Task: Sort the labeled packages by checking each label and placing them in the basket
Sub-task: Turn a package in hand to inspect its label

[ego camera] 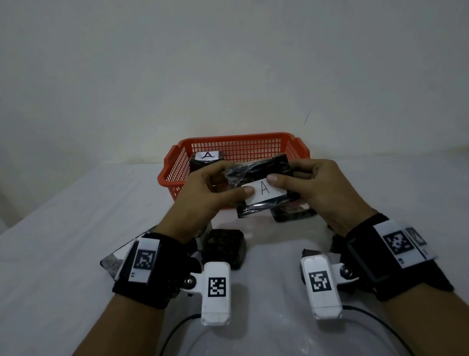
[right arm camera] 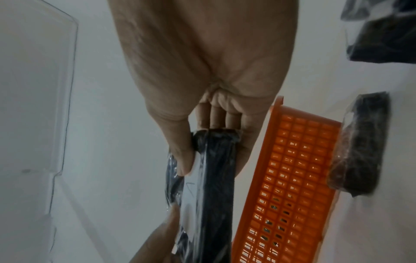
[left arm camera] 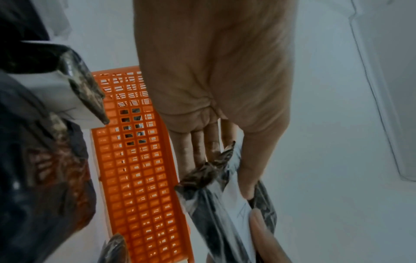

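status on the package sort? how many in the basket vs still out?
Done: one package labelled A sits in the orange basket; whether more lie under it cannot be told. In hand: the left hand and right hand together hold a black package with its A label facing up, in front of the basket. Left: at least three dark packages on the table, such as one near the left wrist.

One package [ego camera: 207, 163] lies in the basket [ego camera: 171, 168]; others [ego camera: 226, 248] lie before it on the table [ego camera: 52, 262].

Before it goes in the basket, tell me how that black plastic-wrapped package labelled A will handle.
The black plastic-wrapped package labelled A probably stays stiff: it holds a flat slab shape between both hands. Its glossy, crinkled wrap may be slippery. It seems light, since thumbs and fingers alone carry it.
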`<state>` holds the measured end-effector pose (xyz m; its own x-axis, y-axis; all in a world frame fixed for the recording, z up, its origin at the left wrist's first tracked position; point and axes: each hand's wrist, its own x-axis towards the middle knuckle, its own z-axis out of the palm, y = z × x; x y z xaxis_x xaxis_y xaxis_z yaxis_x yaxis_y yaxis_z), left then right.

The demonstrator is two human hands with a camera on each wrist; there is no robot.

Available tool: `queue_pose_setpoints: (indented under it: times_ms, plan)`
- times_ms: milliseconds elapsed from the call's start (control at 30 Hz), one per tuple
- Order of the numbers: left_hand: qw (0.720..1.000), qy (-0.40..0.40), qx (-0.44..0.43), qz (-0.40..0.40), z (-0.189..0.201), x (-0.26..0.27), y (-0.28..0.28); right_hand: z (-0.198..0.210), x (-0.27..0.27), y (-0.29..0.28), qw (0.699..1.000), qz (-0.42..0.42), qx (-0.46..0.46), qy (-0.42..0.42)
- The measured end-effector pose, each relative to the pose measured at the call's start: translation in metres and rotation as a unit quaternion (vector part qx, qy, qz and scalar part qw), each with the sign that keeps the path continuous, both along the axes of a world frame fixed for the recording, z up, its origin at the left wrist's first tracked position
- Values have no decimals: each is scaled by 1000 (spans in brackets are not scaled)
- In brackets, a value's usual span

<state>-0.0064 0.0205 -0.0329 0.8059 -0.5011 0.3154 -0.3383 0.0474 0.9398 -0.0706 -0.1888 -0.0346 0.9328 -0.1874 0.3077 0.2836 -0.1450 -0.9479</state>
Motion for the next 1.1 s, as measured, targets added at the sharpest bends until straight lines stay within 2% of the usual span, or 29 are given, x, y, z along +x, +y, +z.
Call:
queue_pose_setpoints:
  times_ms: [133,233,400,467,567,633,700,800,900,1100]
  plan:
    - [996,-47,9,71,-2,5,2,9,-4,6,999,8,-31,-42]
    - [994,-49,10,97,-4,9,4,11,-2,9,999,23,-8,-49]
    - [993,-57,-8,98,-9,12,2,6,-2,11,994,89,50,50]
    - [994,-63,-4,91,-10,10,0,4,-2,10,986,127,68,82]
    - [997,-61,19,44,-8,8,0,2,0,7,983,148,81,73]
    - [999,-13,35,-32,-7,7,2,2,1,4,985,145,70,62]
    - [995,27,55,-73,-6,5,3,-1,3,1,989,133,37,58]
    - [995,6,95,-28,-7,4,0,-5,7,-1,992,98,11,74]
    - [993,-40,109,14,-5,3,-1,-5,7,0,991,105,32,80]
    - [992,-22,122,-17,-6,6,2,-4,8,-1,993,82,25,77]
